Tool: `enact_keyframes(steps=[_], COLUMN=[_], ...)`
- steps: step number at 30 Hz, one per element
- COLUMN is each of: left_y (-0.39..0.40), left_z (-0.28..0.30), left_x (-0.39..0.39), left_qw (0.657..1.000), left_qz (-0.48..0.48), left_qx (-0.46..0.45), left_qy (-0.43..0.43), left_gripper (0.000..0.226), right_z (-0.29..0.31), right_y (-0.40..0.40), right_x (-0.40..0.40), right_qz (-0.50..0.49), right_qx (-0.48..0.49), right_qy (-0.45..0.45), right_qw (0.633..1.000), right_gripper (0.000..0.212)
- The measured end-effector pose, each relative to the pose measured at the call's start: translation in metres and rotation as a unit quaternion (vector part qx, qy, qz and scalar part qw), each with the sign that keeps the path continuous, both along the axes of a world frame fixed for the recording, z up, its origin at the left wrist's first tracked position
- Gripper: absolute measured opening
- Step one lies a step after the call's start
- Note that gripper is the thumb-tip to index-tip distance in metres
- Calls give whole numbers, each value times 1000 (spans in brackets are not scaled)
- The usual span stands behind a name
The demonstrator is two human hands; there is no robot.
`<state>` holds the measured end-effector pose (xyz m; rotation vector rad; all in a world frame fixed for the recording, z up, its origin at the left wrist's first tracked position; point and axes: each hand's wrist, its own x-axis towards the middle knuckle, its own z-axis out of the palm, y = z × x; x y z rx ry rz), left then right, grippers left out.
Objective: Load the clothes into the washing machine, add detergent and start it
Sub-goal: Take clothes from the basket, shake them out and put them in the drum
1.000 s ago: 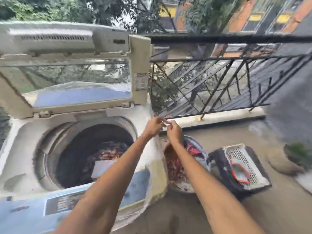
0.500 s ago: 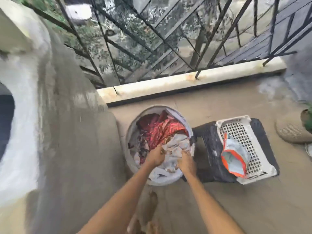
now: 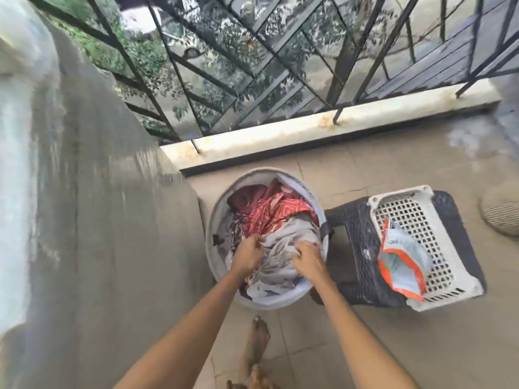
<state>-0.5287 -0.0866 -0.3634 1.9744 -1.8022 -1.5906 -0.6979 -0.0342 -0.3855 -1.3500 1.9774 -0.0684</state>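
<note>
Beige tiled balcony floor [image 3: 351, 346], black railing [image 3: 252, 66], both hands' grip clamped on pale cloth [image 3: 280, 265] in basket [image 3: 216, 220]

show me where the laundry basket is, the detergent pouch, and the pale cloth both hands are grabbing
laundry basket [image 3: 216, 220]: head view, on its left rim.
detergent pouch [image 3: 400, 262]: head view, on the pouch's middle.
pale cloth [image 3: 276, 265]: head view, on the folds between the hands.

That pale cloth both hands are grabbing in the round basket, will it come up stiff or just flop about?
Probably floppy: the pale cloth lies in soft, crumpled folds under the left hand and right hand. It will likely sag and trail once lifted. It may also drag the red patterned garment along, since the two overlap in the laundry basket.
</note>
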Motion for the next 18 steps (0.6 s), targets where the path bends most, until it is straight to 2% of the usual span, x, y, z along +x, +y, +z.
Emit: enact_keyframes(steps=[2, 4, 8, 13, 15, 18], left_y=[0, 1, 1, 6, 12, 10], left_z=[25, 51, 88, 83, 74, 76], left_x=[-1, 2, 10, 14, 14, 11], left_qw=[1000, 999, 996, 988, 991, 986], left_qz=[-13, -41, -85, -136, -77, 74], left_qx=[-5, -1, -11, -64, -106, -146], left_qy=[4, 0, -18, -38, -17, 15], left_gripper=[33, 39, 50, 66, 57, 24], right_z=[30, 63, 117, 149, 153, 146], right_y=[7, 6, -10, -40, -50, -44], right_x=[2, 5, 18, 37, 42, 36], right_qz=[-32, -64, -142, -311, -347, -405], right_qx=[-17, -42, -87, -179, -213, -246], right_qy=[-24, -3, -14, -92, -150, -222], right_qw=[999, 997, 986, 929, 901, 852], right_gripper=[19, 25, 18, 18, 14, 18])
